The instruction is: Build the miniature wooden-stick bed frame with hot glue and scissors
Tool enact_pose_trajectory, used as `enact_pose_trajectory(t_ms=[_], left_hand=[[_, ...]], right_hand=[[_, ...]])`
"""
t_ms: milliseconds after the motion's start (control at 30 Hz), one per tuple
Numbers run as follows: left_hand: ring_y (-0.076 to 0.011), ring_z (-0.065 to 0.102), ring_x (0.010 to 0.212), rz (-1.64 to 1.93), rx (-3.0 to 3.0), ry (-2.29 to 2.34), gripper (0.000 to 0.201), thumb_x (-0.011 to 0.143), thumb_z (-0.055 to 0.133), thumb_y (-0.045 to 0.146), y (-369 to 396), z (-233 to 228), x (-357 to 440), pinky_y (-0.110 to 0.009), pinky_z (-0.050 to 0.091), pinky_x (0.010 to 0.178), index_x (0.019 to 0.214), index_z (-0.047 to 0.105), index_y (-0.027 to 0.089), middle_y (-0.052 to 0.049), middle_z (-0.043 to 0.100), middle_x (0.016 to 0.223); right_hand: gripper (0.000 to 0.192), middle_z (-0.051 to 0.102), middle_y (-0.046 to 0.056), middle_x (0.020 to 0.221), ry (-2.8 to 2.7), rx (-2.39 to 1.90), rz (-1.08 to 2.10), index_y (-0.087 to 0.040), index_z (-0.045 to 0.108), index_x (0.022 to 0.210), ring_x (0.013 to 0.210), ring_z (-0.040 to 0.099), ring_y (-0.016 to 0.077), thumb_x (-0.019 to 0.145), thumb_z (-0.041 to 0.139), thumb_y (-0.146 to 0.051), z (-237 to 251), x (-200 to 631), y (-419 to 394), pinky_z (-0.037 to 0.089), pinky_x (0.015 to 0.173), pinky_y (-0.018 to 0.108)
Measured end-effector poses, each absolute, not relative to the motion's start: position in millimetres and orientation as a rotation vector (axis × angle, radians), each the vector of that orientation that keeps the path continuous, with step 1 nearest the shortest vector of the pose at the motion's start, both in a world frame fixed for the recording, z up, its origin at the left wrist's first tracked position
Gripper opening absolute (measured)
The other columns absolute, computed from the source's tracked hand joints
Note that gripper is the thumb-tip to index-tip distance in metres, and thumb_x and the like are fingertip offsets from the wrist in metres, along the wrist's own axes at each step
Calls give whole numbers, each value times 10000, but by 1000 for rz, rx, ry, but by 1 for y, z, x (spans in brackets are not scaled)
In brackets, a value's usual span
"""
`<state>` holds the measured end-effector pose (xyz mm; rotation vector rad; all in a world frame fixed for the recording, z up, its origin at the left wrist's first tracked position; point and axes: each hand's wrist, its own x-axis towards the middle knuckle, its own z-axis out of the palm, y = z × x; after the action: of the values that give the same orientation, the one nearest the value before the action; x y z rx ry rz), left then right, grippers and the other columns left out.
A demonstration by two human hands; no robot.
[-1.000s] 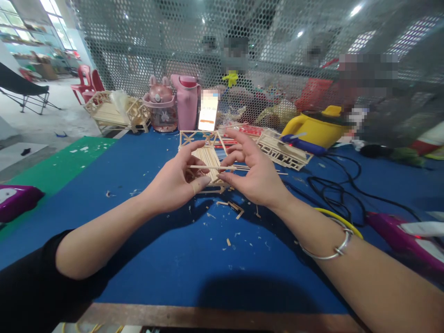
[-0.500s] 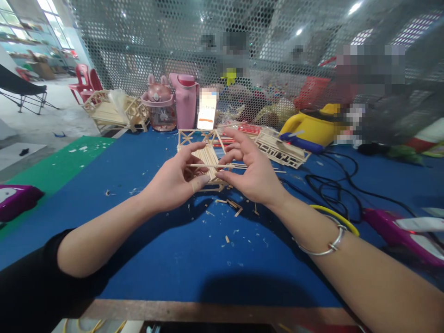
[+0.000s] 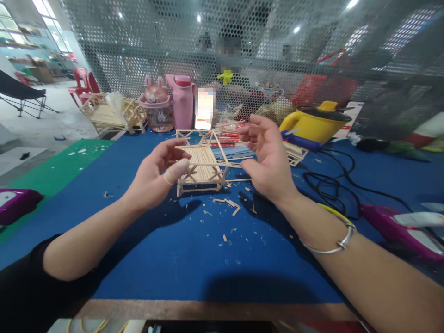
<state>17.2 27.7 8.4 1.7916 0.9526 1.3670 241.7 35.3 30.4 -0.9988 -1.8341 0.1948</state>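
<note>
A small framework of thin wooden sticks (image 3: pixel 203 159), with a slatted floor and crossed braces at its ends, stands on the blue mat between my hands. A thin rail runs across the top of its near end. My left hand (image 3: pixel 157 171) is beside its left side, fingers curved and apart and the thumb wrapped in a pale band; whether the fingertips touch the frame I cannot tell. To its right, my right hand (image 3: pixel 268 162) hovers, thumb and fingers spread and nothing in them. Loose sticks (image 3: pixel 239 164) lie partly behind that hand, and short offcuts (image 3: pixel 231 203) are scattered in front.
A second stick model (image 3: pixel 114 113) sits at the back left, beside a pink jar (image 3: pixel 160 111), a pink bottle (image 3: pixel 183 101) and a lit phone (image 3: pixel 204 113). Rightward are a yellow pot (image 3: pixel 315 122), black cables (image 3: pixel 333 180) and a purple glue gun (image 3: pixel 391 226). Perforated mesh (image 3: pixel 166 41) stands behind.
Both hands have let go of the thin stick and moved apart, left hand leftward and right hand rightward. A stick now lies across the frame's near top.
</note>
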Motion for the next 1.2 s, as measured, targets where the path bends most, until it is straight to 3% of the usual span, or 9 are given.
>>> enact_pose_trajectory(t_ms=[233, 367, 467, 600, 733, 833, 967, 1067, 1200], left_hand=[[-190, 618, 907, 1593, 1764, 1137, 444, 849, 485, 537, 44, 6, 1, -339, 466, 843, 1088, 559, 170, -66, 659, 911], [-190, 616, 852, 1566, 1639, 1231, 448, 850, 448, 559, 59, -7, -6, -328, 471, 777, 1034, 578, 172, -69, 666, 876], [-185, 613, 837, 1503, 1595, 1330, 436, 853, 428, 544, 64, -14, -6, -323, 472, 771, 1029, 577, 174, -66, 667, 880], [-189, 613, 839, 1471, 1607, 1333, 412, 813, 505, 516, 62, -15, -6, -339, 466, 811, 1028, 574, 171, -64, 667, 889], [-198, 620, 796, 1450, 1616, 1311, 422, 761, 574, 510, 60, -14, -8, -357, 473, 807, 1007, 578, 168, -55, 662, 863], [-207, 617, 782, 1440, 1620, 1295, 406, 746, 598, 491, 62, -16, -11, -379, 475, 807, 993, 579, 168, -58, 654, 849], [-211, 616, 764, 1419, 1624, 1282, 429, 730, 600, 521, 66, -20, -12, -396, 482, 795, 976, 593, 170, -54, 654, 832], [-203, 615, 736, 1401, 1627, 1272, 468, 696, 616, 554, 67, -23, -11, -390, 491, 769, 963, 611, 170, -50, 660, 823], [-197, 615, 720, 1380, 1642, 1255, 469, 678, 629, 564, 66, -24, -9, -376, 499, 741, 936, 625, 173, -44, 667, 801]], right_hand=[[440, 565, 35, 1010, -1648, -952, 151, -265, 416, 1156, 888, 557, 174, 745, 522, -149, 70, 249, 28, 479, 792, 342], [77, 546, -4, 728, -1665, -1067, 152, -229, 542, 885, 686, 539, 149, 826, 522, -275, 78, 261, 6, 461, 642, 305], [192, 542, -17, 593, -1888, -1379, 268, -211, 573, 735, 568, 518, 137, 860, 463, -308, 68, 274, -6, 434, 572, 287], [179, 667, 11, 720, -2325, -1738, 471, -209, 670, 846, 639, 583, 155, 737, 539, -154, 48, 286, -2, 431, 600, 273], [164, 687, 49, 706, -2369, -1838, 417, -183, 704, 733, 630, 591, 175, 620, 623, -98, 43, 284, 11, 400, 566, 267], [108, 694, 52, 734, -2363, -1788, 392, -172, 707, 757, 654, 599, 163, 684, 628, -188, 40, 276, 12, 396, 563, 246], [213, 686, 3, 747, -2413, -1621, 417, -213, 704, 905, 650, 595, 131, 761, 617, -344, 22, 263, 4, 390, 560, 212], [198, 687, 9, 826, -2436, -1544, 385, -233, 714, 921, 737, 605, 141, 759, 638, -316, 8, 252, 0, 399, 638, 221], [125, 662, 47, 886, -2433, -1500, 315, -211, 718, 808, 818, 593, 167, 790, 596, -232, 5, 244, -2, 386, 706, 249]])
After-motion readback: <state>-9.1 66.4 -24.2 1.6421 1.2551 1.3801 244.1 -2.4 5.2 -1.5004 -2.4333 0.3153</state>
